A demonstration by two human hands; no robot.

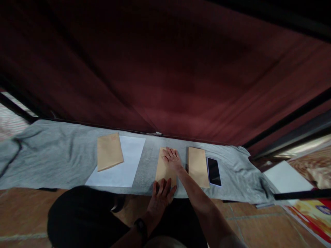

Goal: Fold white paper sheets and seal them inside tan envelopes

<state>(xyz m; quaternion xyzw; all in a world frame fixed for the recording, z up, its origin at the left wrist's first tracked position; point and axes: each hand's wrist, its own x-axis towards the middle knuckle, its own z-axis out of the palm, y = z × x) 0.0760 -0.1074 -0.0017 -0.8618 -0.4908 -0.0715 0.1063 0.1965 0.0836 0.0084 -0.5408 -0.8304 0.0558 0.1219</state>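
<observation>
A tan paper envelope (pixel 163 171) lies lengthwise in front of me on grey cloth. My right hand (pixel 171 159) rests flat across its far end, fingers stretched out. At the near end, my left hand (pixel 160 196) has its fingers spread over the paper; a dark band circles that wrist. Both hands are open and cover parts of the envelope. To the right is a second tan envelope (pixel 198 167), with a phone (pixel 214 171) beside it. On the left, another tan envelope (pixel 110 152) overlaps a white sheet of paper (pixel 124 172).
The grey cloth (pixel 77 155) covers a narrow surface. Behind it rises a dark red fabric panel (pixel 160 86) between dark bars. A white flat object (pixel 287 175) and a colourful package (pixel 314 213) are at the far right. Tiled floor (pixel 258 224) shows below.
</observation>
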